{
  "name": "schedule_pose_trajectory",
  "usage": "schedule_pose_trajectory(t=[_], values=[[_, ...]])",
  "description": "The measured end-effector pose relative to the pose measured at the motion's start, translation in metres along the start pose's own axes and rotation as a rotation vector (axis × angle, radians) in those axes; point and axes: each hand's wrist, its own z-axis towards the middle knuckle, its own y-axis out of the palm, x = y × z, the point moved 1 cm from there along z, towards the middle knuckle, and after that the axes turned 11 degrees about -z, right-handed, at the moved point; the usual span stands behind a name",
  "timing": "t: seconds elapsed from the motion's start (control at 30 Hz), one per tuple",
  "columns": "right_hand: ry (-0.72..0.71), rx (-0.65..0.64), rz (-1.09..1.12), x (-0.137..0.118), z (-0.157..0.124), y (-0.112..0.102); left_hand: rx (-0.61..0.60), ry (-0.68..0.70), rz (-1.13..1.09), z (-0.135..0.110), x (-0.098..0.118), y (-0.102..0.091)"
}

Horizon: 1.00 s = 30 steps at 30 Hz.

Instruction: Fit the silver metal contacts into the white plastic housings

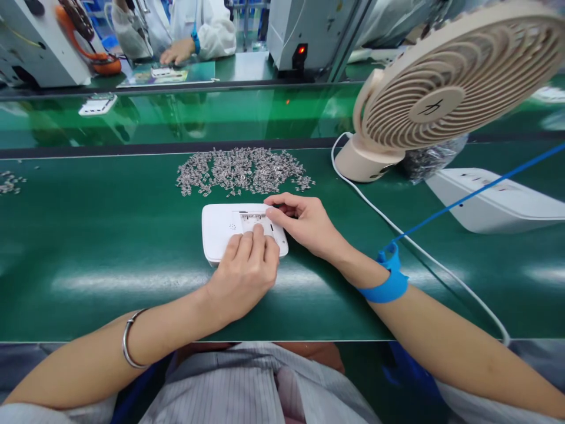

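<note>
A white plastic casing (218,227) lies flat on the green bench, its rectangular battery compartment (252,218) facing up with small metal contacts inside. Over the lower part of that compartment, my left hand (247,268) is closed, its fingers bent and together. Whatever its fingertips hold, if anything, is hidden. My right hand (304,221) is at the casing's upper right corner, index finger along the far edge and thumb beside the compartment, gripping the casing. Just beyond the casing is a spread heap of small metal clips (247,169).
A beige fan (368,159) stands at the back right, its white cable (424,250) running across the bench. A blue cord (477,194) leads to my right wristband. Another white housing (485,203) lies far right. Across the green line, a co-worker's hand (178,52) rests near a white part.
</note>
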Motion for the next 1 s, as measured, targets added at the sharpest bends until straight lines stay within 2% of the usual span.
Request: schedule_pose_trajectory(t=[0.33,0.6,1.0], values=[[0.068,0.093,0.041,0.0063,0.0022,0.0041,0.046,0.014,0.039,-0.0024,0.0023,-0.0055],[0.104,0.09,0.123,0.0059,0.0039,0.0078,0.024,0.032,0.046,-0.0044,0.0035,-0.0059],[0.096,0.049,0.073,0.0055,0.0021,0.005,-0.001,0.033,0.077,-0.0057,0.0051,-0.0072]])
